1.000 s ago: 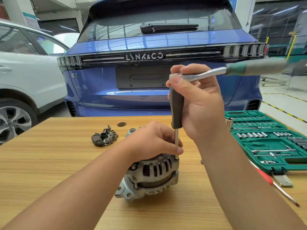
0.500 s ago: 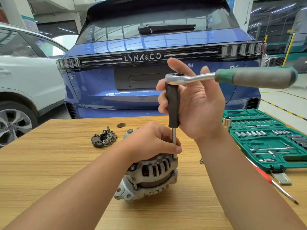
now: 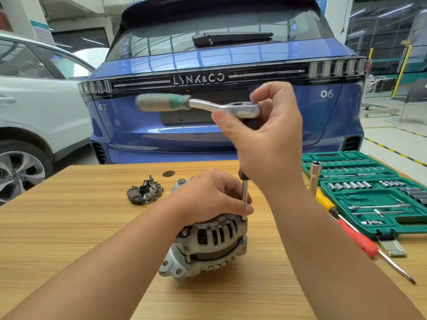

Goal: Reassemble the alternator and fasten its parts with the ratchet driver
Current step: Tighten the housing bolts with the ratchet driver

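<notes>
The grey alternator [image 3: 208, 245] stands on the wooden table [image 3: 69, 227]. My left hand [image 3: 208, 195] rests curled on top of it, and its thumb and fingers pinch the lower end of the extension bar [image 3: 245, 197], which stands upright on a bolt at the housing's right edge. My right hand [image 3: 265, 139] grips the bar's dark upper part just under the ratchet's head. The ratchet driver [image 3: 201, 106] lies level on top, its blurred green-grey handle pointing left. A dark rectifier part [image 3: 144, 192] lies on the table to the left.
An open green socket case [image 3: 374, 192] sits at the right, with a tall socket [image 3: 314, 179] standing beside it and a red-handled screwdriver [image 3: 362, 241] in front. A small round disc [image 3: 168, 173] lies near the far table edge. A blue car and a white car stand behind.
The ratchet's handle has swung from pointing right round to pointing left. My right hand has closed round the bar again. My left hand and the alternator have stayed put.
</notes>
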### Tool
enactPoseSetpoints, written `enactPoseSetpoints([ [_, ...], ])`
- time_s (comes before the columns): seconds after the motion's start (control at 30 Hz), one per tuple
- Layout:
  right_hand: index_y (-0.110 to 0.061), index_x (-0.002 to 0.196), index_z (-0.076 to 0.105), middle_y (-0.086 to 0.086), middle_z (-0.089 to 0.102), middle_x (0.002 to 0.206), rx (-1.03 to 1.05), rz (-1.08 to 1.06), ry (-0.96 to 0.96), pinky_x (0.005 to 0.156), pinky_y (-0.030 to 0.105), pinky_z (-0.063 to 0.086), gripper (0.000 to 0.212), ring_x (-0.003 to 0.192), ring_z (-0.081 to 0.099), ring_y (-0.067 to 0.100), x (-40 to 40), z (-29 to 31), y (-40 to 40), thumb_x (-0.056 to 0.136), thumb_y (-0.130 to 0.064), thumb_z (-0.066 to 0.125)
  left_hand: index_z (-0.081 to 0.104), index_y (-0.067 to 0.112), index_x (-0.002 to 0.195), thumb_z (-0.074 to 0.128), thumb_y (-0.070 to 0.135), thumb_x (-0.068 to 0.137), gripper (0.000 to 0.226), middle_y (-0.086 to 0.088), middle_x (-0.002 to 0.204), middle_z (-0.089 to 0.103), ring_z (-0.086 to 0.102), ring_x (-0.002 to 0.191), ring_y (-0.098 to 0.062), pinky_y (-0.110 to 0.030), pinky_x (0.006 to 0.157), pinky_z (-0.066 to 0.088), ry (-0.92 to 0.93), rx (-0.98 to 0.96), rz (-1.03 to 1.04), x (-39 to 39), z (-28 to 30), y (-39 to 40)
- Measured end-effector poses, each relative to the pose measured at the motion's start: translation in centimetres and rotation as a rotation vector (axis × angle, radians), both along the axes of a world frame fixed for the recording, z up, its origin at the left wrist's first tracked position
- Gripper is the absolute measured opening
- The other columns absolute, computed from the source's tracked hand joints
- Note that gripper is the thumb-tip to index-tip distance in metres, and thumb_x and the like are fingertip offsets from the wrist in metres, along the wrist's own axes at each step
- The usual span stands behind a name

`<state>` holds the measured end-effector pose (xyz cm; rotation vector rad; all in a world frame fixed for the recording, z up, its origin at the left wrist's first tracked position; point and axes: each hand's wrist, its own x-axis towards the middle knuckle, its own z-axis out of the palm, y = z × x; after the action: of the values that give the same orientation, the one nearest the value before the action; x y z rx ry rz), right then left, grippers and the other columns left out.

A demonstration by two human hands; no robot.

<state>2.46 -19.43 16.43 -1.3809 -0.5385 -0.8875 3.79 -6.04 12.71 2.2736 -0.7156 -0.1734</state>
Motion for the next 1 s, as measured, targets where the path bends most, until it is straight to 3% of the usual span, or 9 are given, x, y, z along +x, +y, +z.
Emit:
enactPoseSetpoints([
  [0.1,-0.030,0.098,0.047,-0.018,0.057,0.072,0.035,-0.076,0.045,0.057,0.013,0.043,0.037,0.058,0.053,-0.001,-0.1,0.2,0.8,0.084,-0.022,0.081,0.078,0.037,0.084,0.080,0.034,0.086,0.003,0.015,0.085,0.076,0.070,0.079,-0.001,-0.028,0.077,0.051,0.003,0.017,0.009,0.0,0.1,0.0],
  [0.2,-0.019,0.112,0.053,0.000,0.068,0.077,0.163,0.268,0.300,0.063,0.026,0.049,0.028,0.062,0.060,0.010,-0.1,1.3,-0.3,0.092,-0.023,0.072,0.075,0.040,0.080,0.079,0.037,0.087,0.009,0.017,0.084,0.075,0.070,0.079,0.001,-0.026,0.075,0.051,-0.009,0.036,0.018,0.0,0.1,-0.2],
  [0.33,-0.016,0.105,0.056,0.010,0.074,0.089,0.229,0.737,0.532,0.065,0.030,0.044,0.025,0.061,0.060,0.016,0.4,2.0,-2.2,0.091,-0.035,0.064,0.076,0.040,0.082,0.080,0.038,0.086,0.006,0.019,0.086,0.075,0.069,0.080,0.002,-0.024,0.073,0.050,-0.015,0.036,0.023,0.2,0.0,-0.1],
  [0.43,-0.010,0.114,0.055,0.008,0.074,0.094,0.268,0.962,0.666,0.066,0.031,0.039,0.045,0.059,0.059,0.013,0.5,2.3,-3.1,0.082,-0.041,0.056,0.076,0.040,0.081,0.080,0.038,0.086,0.007,0.019,0.087,0.075,0.069,0.081,0.002,-0.024,0.074,0.050,-0.014,0.034,0.017,0.2,0.0,-0.1],
  [0.53,-0.005,0.118,0.060,0.001,0.070,0.094,0.311,1.054,0.721,0.072,0.027,0.037,0.046,0.065,0.061,0.010,0.5,2.4,-3.4,0.082,-0.034,0.056,0.076,0.038,0.080,0.081,0.036,0.085,0.008,0.018,0.088,0.076,0.070,0.082,0.001,-0.024,0.075,0.051,-0.011,0.012,0.006,0.1,0.0,0.0],
  [0.63,-0.012,0.118,0.056,-0.004,0.063,0.090,0.449,1.053,0.712,0.072,0.025,0.036,0.045,0.067,0.055,0.009,0.7,2.4,-3.4,0.076,-0.028,0.064,0.076,0.039,0.079,0.082,0.035,0.084,0.008,0.017,0.087,0.076,0.070,0.081,0.000,-0.024,0.073,0.050,-0.017,0.003,0.015,0.1,0.0,0.0],
  [0.8,-0.018,0.079,0.064,-0.004,0.062,0.072,0.427,1.009,0.590,0.070,0.027,0.040,0.007,0.059,0.054,0.010,0.3,1.7,-2.2,0.076,-0.024,0.066,0.077,0.037,0.081,0.083,0.030,0.084,0.009,0.016,0.085,0.076,0.070,0.080,0.001,-0.016,0.072,0.052,-0.020,-0.001,-0.002,0.2,-0.1,0.1],
  [0.9,-0.023,0.089,0.058,-0.001,0.062,0.079,0.449,1.076,0.518,0.071,0.030,0.046,0.017,0.068,0.059,0.013,0.5,1.5,-2.7,0.079,-0.014,0.069,0.078,0.035,0.081,0.082,0.030,0.085,0.008,0.018,0.082,0.075,0.069,0.078,0.003,-0.007,0.065,0.048,-0.033,0.007,-0.009,0.1,0.0,0.1],
  [1.0,-0.021,0.087,0.059,0.001,0.064,0.087,0.413,0.943,0.360,0.069,0.030,0.051,0.019,0.078,0.063,0.016,0.7,1.0,-2.4,0.081,-0.005,0.068,0.078,0.035,0.083,0.082,0.031,0.086,0.005,0.019,0.083,0.075,0.069,0.078,0.004,-0.007,0.063,0.048,-0.029,0.010,0.002,0.1,0.0,0.0],
])
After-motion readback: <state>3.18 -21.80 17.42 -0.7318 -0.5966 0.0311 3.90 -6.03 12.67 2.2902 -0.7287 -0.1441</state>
